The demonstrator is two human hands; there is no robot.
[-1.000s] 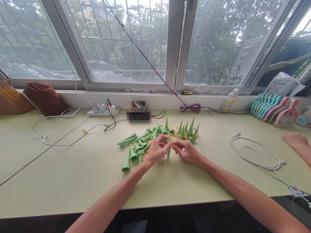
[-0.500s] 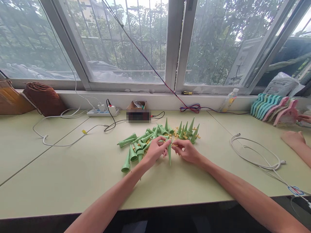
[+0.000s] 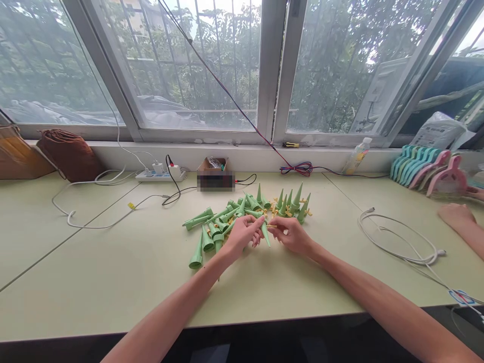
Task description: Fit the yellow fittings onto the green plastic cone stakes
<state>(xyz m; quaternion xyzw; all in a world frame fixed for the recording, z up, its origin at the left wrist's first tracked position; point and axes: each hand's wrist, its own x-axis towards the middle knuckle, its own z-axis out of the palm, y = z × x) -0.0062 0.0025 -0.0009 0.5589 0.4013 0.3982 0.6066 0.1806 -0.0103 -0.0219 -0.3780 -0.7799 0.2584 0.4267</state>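
A green plastic spike (image 3: 266, 235) points down and slightly right, held by my left hand (image 3: 245, 233), whose fingers are closed round its wide upper end. My right hand (image 3: 290, 235) pinches a small yellow plastic piece (image 3: 271, 226) against the spike's side; how far it goes in is hidden by the fingers. Left of and behind my hands lies a pile of green spikes (image 3: 207, 241) with yellow pieces among them. Several more green spikes (image 3: 296, 196) stand points up behind my right hand, with yellow pieces sticking out at their sides.
A small cardboard box (image 3: 214, 165), a power strip (image 3: 161, 175) and a bundled cable (image 3: 300, 168) lie along the window wall. Coiled white cable (image 3: 397, 257), a bottle (image 3: 357, 157) and clothes hangers (image 3: 416, 166) are at the right. Another person's hand (image 3: 457, 216) rests at the far right.
The held spike has tilted, its tip swinging up and a little to the right. Both my hands stay close together in nearly the same place.
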